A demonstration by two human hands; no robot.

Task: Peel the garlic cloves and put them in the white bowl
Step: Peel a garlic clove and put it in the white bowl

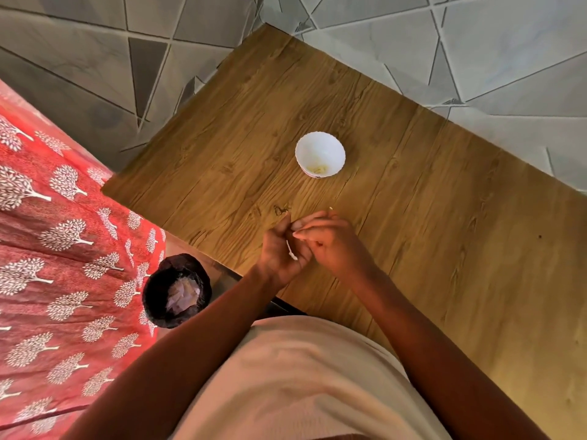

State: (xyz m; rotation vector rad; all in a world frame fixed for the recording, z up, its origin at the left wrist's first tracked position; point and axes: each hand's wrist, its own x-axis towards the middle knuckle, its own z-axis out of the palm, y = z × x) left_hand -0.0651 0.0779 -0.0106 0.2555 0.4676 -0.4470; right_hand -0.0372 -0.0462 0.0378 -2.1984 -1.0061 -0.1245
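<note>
1. Garlic clove, apparently hidden between both hands, gets peeled above the table (413, 185); left hand (279, 252) holds white skin (291, 250), right hand (330, 239) fingertips pinch together.
2. Next: drop it into the white bowl (320, 154).

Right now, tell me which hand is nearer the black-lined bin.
Left. The left hand is above the table edge, just up and right of the bin; the right hand lies beyond it, farther over the table.

Garlic clove: hidden between fingertips of left hand (281, 249) and right hand (330, 239). White bowl (320, 154): contents too small to identify. Wooden table (413, 201): right corner cut off. Bin (176, 290): contents blurred.
</note>
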